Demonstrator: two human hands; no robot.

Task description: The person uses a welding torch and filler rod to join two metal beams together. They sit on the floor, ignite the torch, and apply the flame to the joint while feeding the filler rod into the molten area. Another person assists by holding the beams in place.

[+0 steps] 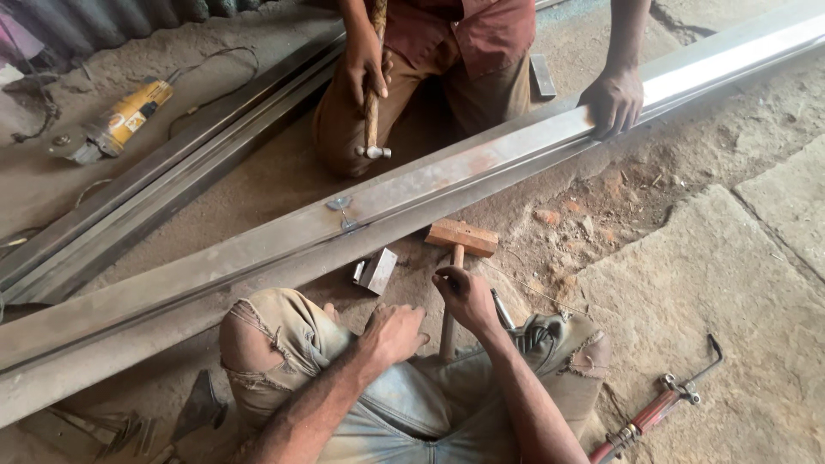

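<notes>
Hands: R (465, 295) grips mallet (460, 249); L (392, 333) on knee.

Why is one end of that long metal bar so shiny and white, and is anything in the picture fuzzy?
In the head view, daylight glares off the long metal beam at its upper right end, washing it white; the rest looks dull grey. Soft shadow sits under the co-worker kneeling behind it. The person's right hand and left hand look sharp, with nothing clearly blurred.
</notes>
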